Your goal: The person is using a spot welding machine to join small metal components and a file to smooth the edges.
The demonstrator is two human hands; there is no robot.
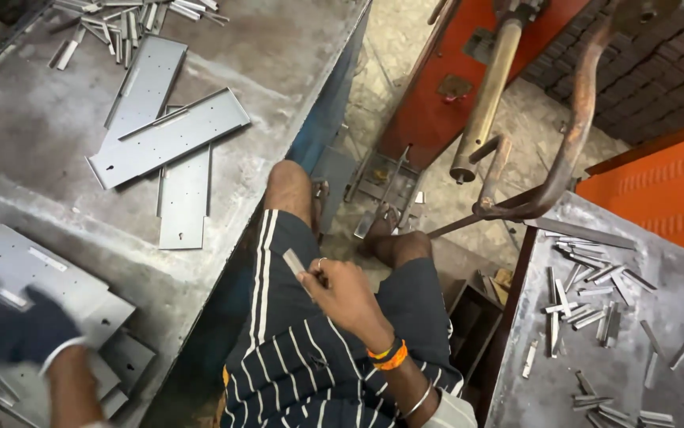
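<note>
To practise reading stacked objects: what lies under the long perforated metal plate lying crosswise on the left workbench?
Under the crosswise plate lie two similar grey plates, one above, one below. Where they overlap, their middles are covered. The workbench carries them.

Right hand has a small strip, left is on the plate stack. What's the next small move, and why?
Probably bring the small metal strip in the right hand across to the top metal plate, which the gloved left hand already grips at its near edge. The strip is pinched over the lap, well apart from the plate.
</note>
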